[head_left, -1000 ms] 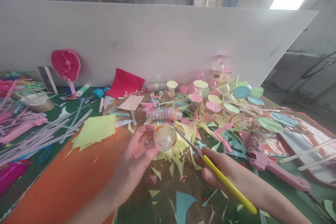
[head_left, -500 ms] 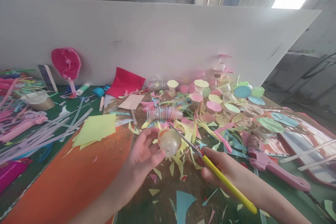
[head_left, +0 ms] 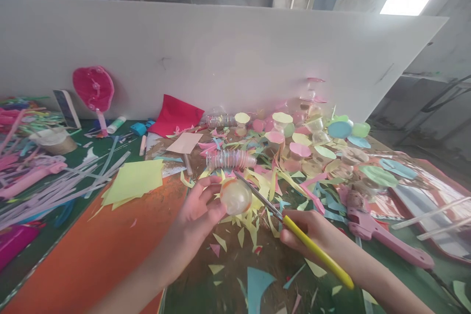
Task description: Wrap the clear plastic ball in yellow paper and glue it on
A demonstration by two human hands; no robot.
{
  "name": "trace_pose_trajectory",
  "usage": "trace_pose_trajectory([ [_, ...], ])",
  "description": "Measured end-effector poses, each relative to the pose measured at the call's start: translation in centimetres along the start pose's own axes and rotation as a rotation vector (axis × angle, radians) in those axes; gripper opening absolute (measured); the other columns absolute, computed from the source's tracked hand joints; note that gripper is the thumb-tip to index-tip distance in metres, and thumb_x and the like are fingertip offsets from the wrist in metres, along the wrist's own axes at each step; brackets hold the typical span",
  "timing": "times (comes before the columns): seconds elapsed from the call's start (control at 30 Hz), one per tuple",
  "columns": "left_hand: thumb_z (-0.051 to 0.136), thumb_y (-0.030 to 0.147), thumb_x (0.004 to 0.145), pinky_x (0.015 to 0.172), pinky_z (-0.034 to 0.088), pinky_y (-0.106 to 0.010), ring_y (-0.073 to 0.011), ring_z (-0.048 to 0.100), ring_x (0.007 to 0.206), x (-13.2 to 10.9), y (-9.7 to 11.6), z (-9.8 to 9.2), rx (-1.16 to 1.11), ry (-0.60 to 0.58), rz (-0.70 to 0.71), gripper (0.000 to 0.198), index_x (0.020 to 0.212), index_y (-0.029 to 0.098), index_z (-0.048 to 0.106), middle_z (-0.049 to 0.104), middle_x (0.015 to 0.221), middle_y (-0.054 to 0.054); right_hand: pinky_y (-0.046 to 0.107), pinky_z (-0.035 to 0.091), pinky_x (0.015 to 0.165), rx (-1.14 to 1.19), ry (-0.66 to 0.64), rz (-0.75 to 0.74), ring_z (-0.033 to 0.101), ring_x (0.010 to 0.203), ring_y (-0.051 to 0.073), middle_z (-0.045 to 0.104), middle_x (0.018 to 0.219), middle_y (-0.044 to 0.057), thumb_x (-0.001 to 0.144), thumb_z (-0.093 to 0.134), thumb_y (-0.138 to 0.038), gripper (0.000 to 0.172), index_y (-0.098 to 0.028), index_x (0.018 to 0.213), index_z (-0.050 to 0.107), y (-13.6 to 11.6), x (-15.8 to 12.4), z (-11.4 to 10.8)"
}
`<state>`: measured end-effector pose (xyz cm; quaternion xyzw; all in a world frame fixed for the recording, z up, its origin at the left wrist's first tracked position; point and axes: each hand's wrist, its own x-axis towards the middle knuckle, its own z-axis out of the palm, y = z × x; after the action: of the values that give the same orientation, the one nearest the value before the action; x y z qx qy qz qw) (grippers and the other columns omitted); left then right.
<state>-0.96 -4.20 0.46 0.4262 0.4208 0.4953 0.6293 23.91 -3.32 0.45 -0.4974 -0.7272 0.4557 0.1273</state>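
My left hand (head_left: 201, 208) holds a small clear, rounded plastic cup (head_left: 236, 197) between thumb and fingers. An orange tint shows along part of the cup's edge. In my right hand (head_left: 303, 235) is a pair of scissors (head_left: 312, 252) with a yellow handle, seen nearly edge-on. Their metal blades point up and left, lying close along the cup's right side; whether they touch it I cannot tell. Paper scraps (head_left: 250, 225) in yellow, pink and blue lie under both hands.
Plastic cups topped with paper discs (head_left: 300, 149) crowd the back right. A pink glue gun (head_left: 390, 240) lies at right. Yellow paper sheets (head_left: 134, 181) rest on an orange board (head_left: 99, 250) at left, beside pale straws (head_left: 73, 186). A white panel (head_left: 221, 54) stands behind.
The cup has turned and shifted slightly up and left in my left hand. My right hand and the scissors have moved slightly left, their handle end a little higher.
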Motion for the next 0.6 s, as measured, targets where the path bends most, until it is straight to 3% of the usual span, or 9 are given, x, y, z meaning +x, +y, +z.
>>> trace_pose_trajectory([
  [0.27, 0.065, 0.035, 0.087, 0.089, 0.048, -0.030, -0.0238, 0.058, 0.117, 0.20, 0.25, -0.32, -0.005, -0.024, 0.012, 0.034, 0.119, 0.033, 0.051, 0.057, 0.133, -0.002, 0.025, 0.034, 0.057, -0.068, 0.013, -0.105, 0.040, 0.066, 0.014, 0.048, 0.077, 0.000, 0.086, 0.028, -0.079, 0.062, -0.020, 0.084, 0.044, 0.08, -0.84, -0.22],
  [0.6, 0.067, 0.035, 0.086, 0.089, 0.047, -0.031, -0.0244, 0.057, 0.116, 0.39, -0.10, -0.24, -0.008, -0.027, 0.024, 0.038, 0.120, 0.031, 0.051, 0.058, 0.129, -0.005, 0.025, 0.029, 0.056, -0.080, -0.054, -0.067, 0.034, 0.064, 0.012, 0.043, 0.074, -0.003, 0.084, 0.031, -0.081, 0.061, -0.021, 0.083, 0.039, -0.39, -0.71, -0.27],
])
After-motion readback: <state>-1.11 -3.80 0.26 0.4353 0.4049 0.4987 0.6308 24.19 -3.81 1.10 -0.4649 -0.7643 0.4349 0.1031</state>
